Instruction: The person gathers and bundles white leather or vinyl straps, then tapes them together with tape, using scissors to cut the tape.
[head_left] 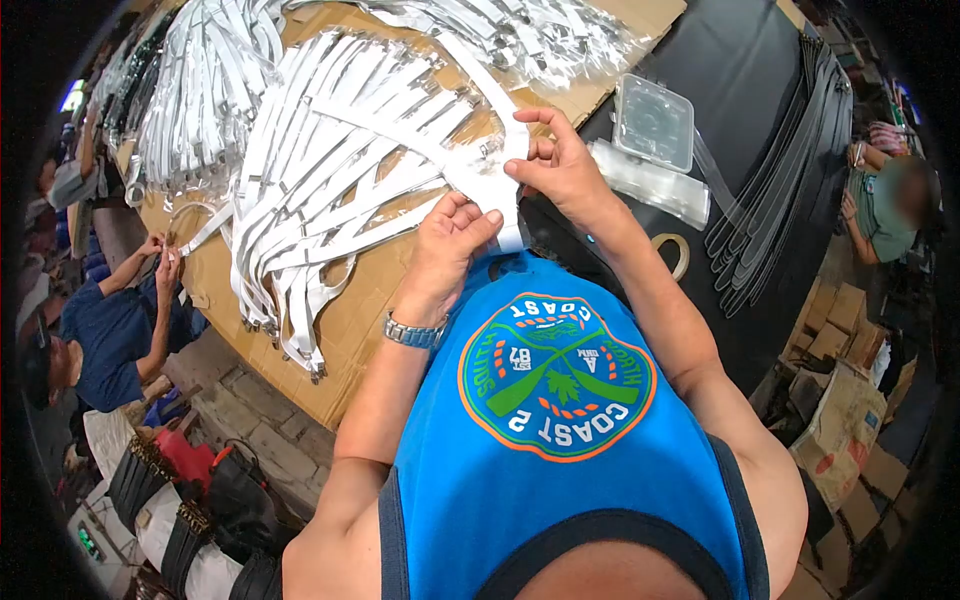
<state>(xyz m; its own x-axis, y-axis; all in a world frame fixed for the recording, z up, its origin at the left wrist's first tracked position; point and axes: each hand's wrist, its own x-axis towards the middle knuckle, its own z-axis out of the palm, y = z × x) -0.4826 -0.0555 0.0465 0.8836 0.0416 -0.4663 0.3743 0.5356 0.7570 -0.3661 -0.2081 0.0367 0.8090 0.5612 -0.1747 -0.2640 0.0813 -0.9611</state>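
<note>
Close to my chest, a white strap (488, 85) runs down from the cardboard to my two hands. My right hand (562, 165) pinches it near its upper part, thumb against fingers. Lower down, my left hand (452, 238) has its thumb and fingers closed on the white material, with a watch on the wrist. A wide white piece (490, 192) shows between the hands. Beside them on the left, many white straps with metal clips (330, 165) lie fanned out on the cardboard (260, 345), some in clear plastic.
Right of my hands are a clear plastic box (652, 122), clear plastic bags (650, 185), a tape roll (670, 257) and dark straps (770, 200) on a black surface. A person in dark blue (120, 330) handles a strap at left; another person in green (890, 210) is at right.
</note>
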